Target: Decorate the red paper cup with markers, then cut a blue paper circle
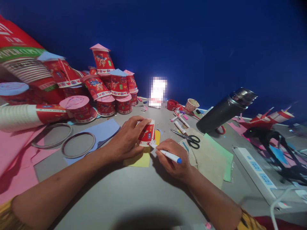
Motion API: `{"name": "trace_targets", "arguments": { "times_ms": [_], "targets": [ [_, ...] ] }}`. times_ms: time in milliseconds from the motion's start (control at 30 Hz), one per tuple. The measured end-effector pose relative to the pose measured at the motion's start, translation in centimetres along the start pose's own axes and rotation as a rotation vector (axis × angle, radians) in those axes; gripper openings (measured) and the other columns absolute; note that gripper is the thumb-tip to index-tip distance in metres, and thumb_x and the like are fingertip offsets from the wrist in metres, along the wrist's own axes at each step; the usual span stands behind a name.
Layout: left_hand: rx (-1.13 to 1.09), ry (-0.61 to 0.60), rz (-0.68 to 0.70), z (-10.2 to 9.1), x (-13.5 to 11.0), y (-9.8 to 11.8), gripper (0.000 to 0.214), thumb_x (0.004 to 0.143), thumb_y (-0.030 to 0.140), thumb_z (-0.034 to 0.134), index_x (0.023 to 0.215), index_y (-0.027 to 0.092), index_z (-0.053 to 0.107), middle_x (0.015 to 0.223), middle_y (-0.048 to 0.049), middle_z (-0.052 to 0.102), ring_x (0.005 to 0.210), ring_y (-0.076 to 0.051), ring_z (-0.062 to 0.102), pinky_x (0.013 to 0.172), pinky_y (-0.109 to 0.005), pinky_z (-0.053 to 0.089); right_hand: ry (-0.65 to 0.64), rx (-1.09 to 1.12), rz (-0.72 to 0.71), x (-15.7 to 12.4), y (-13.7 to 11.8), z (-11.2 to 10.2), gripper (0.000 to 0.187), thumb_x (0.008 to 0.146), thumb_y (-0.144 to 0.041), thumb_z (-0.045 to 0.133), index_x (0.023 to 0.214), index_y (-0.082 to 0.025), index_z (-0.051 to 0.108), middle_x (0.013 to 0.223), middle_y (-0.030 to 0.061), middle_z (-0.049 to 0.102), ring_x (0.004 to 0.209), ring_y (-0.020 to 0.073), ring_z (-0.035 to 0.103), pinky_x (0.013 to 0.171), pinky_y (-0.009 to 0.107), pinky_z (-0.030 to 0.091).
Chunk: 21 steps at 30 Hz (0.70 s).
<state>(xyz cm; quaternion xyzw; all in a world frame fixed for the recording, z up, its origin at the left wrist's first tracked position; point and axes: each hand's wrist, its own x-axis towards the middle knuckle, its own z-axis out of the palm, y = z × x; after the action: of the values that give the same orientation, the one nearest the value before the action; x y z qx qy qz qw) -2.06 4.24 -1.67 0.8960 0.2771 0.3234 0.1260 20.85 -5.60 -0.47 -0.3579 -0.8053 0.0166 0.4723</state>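
Hands, head view: your left hand [130, 139] grips the red paper cup [150, 135] from its left side, fingers over the top and thumb low. Your right hand [174, 159] pinches a white marker [168, 155], blue end outward, other end at the cup's lower edge. Cup sits mid-table [172, 204], near the yellow paper [140, 161], printed band toward you.

Handling, my judgement: cup very light, thin-walled, springy; likely dents under a hard squeeze. Smooth printed side may slip or turn under pen pressure. Best hold: spread fingers around the wall near the stiffer base or rim, lightly. Marker light, rigid; hold it close to the tip.

Hard to make out: cup's left side lies behind your fingers; its inside doesn't show. Can't tell whether the marker's tip touches the cup or just hovers. Bright patch [157, 92] at the back is pixelated. Black object [266, 140] far right is blurred. White cable [272, 210] runs out of frame below.
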Motion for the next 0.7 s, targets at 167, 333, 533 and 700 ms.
{"name": "trace_targets", "arguments": {
  "times_ms": [167,333,533,700],
  "targets": [
    [-0.005,-0.031,-0.009,-0.36,0.14,0.27,0.091,0.079,0.018,0.07,0.163,0.028,0.035,0.152,-0.0163,0.047,0.143,-0.039,0.052,0.122,-0.06,0.047,0.05,0.012,0.02,0.13,0.1,-0.34,0.015,0.103,-0.015,0.063,0.114,-0.025,0.068,0.089,0.0048,0.077,0.078,0.0217,0.073,0.071,0.034,0.061],
    [0.016,0.005,0.016,-0.11,-0.05,-0.02,0.092,0.08,0.019,0.07,0.164,0.028,0.034,0.152,-0.0163,0.047,0.142,-0.039,0.053,0.12,-0.059,0.048,0.065,0.001,0.008,0.26,0.11,-0.19,0.012,0.104,-0.016,0.062,0.111,-0.024,0.067,0.086,0.0043,0.077,0.075,0.0209,0.072,0.07,0.034,0.061],
    [0.008,0.0,-0.004,0.17,-0.06,-0.1,0.091,0.079,0.022,0.072,0.163,0.027,0.038,0.153,-0.0165,0.048,0.142,-0.04,0.053,0.12,-0.059,0.047,0.008,0.008,-0.006,0.14,0.09,0.0,0.013,0.105,-0.016,0.062,0.113,-0.025,0.069,0.091,0.0056,0.079,0.08,0.022,0.075,0.074,0.036,0.062],
    [-0.004,-0.02,-0.042,-0.06,0.14,0.2,0.092,0.077,0.02,0.071,0.162,0.028,0.039,0.153,-0.016,0.049,0.142,-0.04,0.053,0.12,-0.06,0.047,-0.008,0.008,0.013,0.05,0.24,0.03,0.012,0.106,-0.017,0.062,0.112,-0.024,0.069,0.09,0.0055,0.079,0.08,0.0217,0.074,0.074,0.036,0.061]
  ]
}}
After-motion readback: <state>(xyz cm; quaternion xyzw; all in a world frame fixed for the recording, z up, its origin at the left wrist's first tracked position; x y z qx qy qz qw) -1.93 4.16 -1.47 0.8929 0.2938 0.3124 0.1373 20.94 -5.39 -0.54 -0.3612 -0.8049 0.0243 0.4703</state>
